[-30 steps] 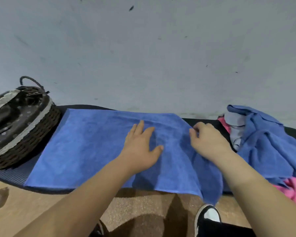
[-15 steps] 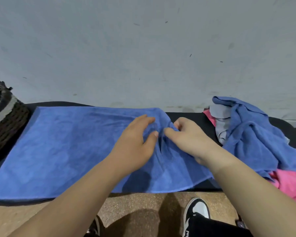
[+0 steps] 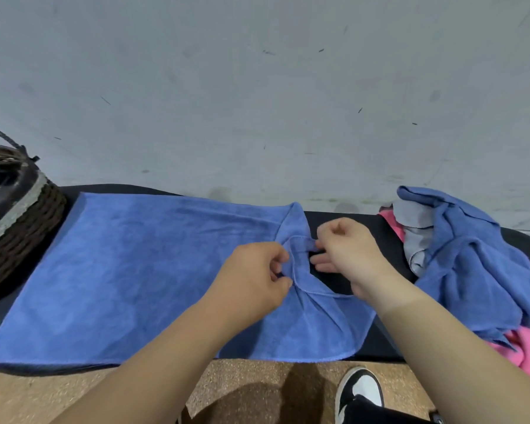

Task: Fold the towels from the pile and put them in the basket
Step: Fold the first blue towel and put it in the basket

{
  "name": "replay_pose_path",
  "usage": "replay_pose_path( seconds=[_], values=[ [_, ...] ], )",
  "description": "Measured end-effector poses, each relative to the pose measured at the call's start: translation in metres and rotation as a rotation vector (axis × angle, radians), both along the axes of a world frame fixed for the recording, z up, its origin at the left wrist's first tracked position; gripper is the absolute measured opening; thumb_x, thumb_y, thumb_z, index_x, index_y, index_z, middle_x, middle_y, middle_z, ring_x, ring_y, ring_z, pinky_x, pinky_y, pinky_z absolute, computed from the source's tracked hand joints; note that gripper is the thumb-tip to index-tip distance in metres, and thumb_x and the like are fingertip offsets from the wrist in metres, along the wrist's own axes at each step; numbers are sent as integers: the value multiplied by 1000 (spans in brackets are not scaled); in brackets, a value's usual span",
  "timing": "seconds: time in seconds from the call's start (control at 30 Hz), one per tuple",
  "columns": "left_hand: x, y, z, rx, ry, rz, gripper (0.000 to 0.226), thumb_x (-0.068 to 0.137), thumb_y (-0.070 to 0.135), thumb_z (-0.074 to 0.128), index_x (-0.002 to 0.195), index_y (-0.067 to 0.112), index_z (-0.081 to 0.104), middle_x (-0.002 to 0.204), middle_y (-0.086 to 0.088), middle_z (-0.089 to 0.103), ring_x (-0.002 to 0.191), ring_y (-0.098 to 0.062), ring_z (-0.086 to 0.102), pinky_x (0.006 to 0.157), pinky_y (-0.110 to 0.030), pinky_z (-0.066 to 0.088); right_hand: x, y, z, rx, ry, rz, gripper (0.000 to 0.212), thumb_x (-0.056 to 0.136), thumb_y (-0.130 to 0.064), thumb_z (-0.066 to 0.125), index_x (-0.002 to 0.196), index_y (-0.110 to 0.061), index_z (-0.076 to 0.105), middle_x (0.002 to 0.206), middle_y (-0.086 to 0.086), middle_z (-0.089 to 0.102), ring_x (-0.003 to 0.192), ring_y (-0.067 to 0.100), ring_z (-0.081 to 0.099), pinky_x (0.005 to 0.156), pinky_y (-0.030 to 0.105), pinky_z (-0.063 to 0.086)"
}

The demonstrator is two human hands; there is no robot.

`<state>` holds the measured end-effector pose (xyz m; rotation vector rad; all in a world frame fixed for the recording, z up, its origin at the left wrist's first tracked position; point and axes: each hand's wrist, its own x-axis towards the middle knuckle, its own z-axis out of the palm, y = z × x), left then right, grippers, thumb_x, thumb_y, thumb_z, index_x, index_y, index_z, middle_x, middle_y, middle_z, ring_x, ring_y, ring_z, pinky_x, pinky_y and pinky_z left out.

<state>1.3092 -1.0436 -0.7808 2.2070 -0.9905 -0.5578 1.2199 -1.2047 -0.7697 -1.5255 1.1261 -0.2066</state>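
A blue towel (image 3: 141,264) lies spread flat on a dark mat, its right edge bunched up. My left hand (image 3: 254,276) pinches that right hem between thumb and fingers. My right hand (image 3: 346,255) grips the same hem a little farther back and to the right, lifting it off the mat. A dark wicker basket (image 3: 16,228) with a lace-trimmed lining stands at the far left, touching the towel's left end. The pile of towels (image 3: 465,264), blue, grey and pink, lies at the right.
The dark mat (image 3: 361,228) runs along a grey wall (image 3: 257,87). Its front edge meets a brown cork-like floor (image 3: 245,381). My black-and-white shoe (image 3: 361,390) shows below the mat's front edge.
Both hands went from resting flat on the towel to pinching its right hem and gathering it up. The view swung back left, so more of the basket shows again.
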Motion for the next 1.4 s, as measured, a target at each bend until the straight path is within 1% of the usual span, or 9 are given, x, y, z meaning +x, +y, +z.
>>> replay_pose_path(
  seconds=[0.13, 0.4, 0.73, 0.83, 0.97, 1.07, 1.17, 1.23, 1.4],
  values=[
    [0, 1, -6, 45, -57, -52, 9, 90, 26, 68, 90, 17, 71, 77, 4, 68, 69, -12, 63, 73, -40, 56, 11, 1, -11, -20, 132, 80, 38, 95, -26, 70, 123, -4, 56, 98, 9, 71, 62, 25, 68, 65, 43, 65],
    [7, 3, -3, -104, -36, 40, 25, 91, 48, 68, 83, 24, 68, 68, 7, 66, 65, -8, 62, 67, -38, 56, 16, 3, 1, -561, 423, 327, 17, 88, -43, 73, 86, -27, 67, 83, -10, 69, 78, 18, 66, 70, 36, 59],
    [-6, -29, 10, -200, 12, 160, 18, 85, 29, 76, 77, 19, 64, 60, 11, 61, 57, -9, 56, 54, -22, 45, -3, -1, 35, -712, -76, 289, 4, 91, -24, 75, 91, -23, 78, 81, -11, 76, 78, 8, 71, 78, 36, 59],
    [-16, -43, 10, -272, 149, 119, 21, 90, 18, 72, 73, 14, 62, 47, 15, 48, 45, -6, 43, 49, -15, 35, -17, -15, 35, -693, -113, 219, 21, 96, -23, 68, 116, -22, 75, 90, -14, 76, 83, 5, 71, 85, 36, 59],
    [-34, -75, 18, -362, 438, 103, 5, 95, 18, 70, 91, 15, 69, 65, 1, 66, 60, -11, 60, 62, -36, 61, -38, -30, 34, -423, -60, 255, 65, 104, -15, 51, 162, -31, 26, 122, 3, 67, 108, 22, 65, 86, 25, 52],
    [-40, -91, 14, -318, 517, 58, 20, 98, 16, 66, 117, 21, 67, 87, -9, 76, 75, -24, 72, 74, -38, 64, -57, -43, 27, -406, 116, 224, 28, 107, -34, 46, 119, -13, 60, 90, 5, 67, 89, 29, 65, 71, 30, 48],
    [-34, -91, 1, -184, 276, 18, 27, 100, 16, 59, 125, 25, 63, 80, 1, 71, 63, -12, 64, 62, -19, 52, -77, -50, 14, -151, 250, 254, 57, 102, -61, 42, 98, -8, 66, 82, 13, 75, 78, 32, 74, 73, 40, 58],
    [-28, -83, -10, -50, 78, -15, 30, 99, 25, 62, 129, 23, 63, 114, 5, 70, 100, -7, 67, 82, -16, 49, -89, -50, 2, -148, 281, 293, 56, 99, -57, 54, 86, -4, 67, 73, 13, 75, 70, 31, 73, 65, 38, 56],
    [-40, -55, -31, 439, -243, -323, 84, 94, 67, 49, 163, 32, 15, 173, 0, -5, 159, -27, -10, 126, -55, -2, -98, -38, -24, -465, 356, 403, 52, 90, -45, 63, 52, -12, 49, 48, 4, 48, 50, 20, 48, 56, 40, 46]
  ],
)
